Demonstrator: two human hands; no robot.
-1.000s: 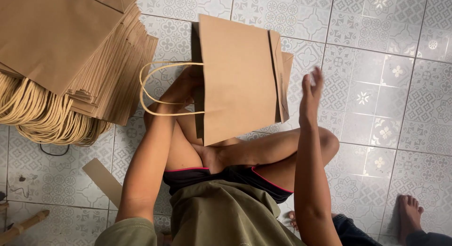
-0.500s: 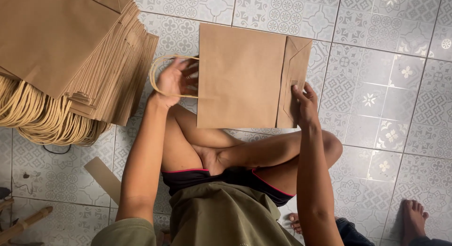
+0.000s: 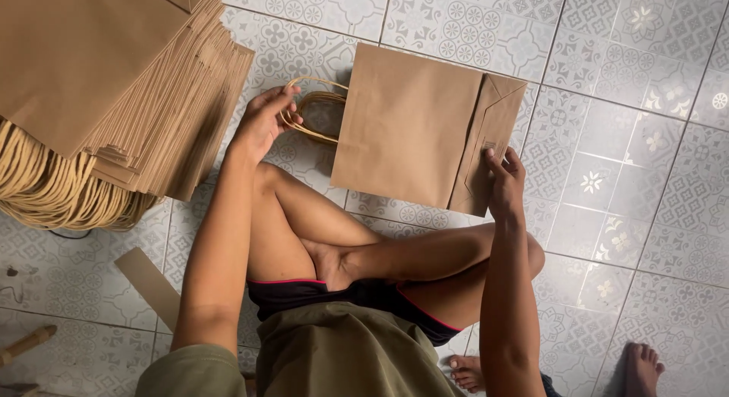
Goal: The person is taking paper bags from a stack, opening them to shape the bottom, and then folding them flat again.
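- a brown paper bag [image 3: 406, 124] lies flat on the patterned tile floor [image 3: 607, 70], rectangular, plain kraft brown, with its folded bottom flap [image 3: 490, 131] turned over at the right end.
- its twisted paper handles [image 3: 319, 108] stick out from the left end, pale tan loops; the left hand [image 3: 262, 124] holds them, and the right hand [image 3: 503, 181] rests on the flap's lower corner.
- a tall stack of flat brown bags [image 3: 114, 86] sits at the upper left, just beside the left hand, edges fanned; their tan handles [image 3: 53, 188] bunch out below it.
- a strip of brown cardboard [image 3: 152, 287] lies on the floor at lower left.
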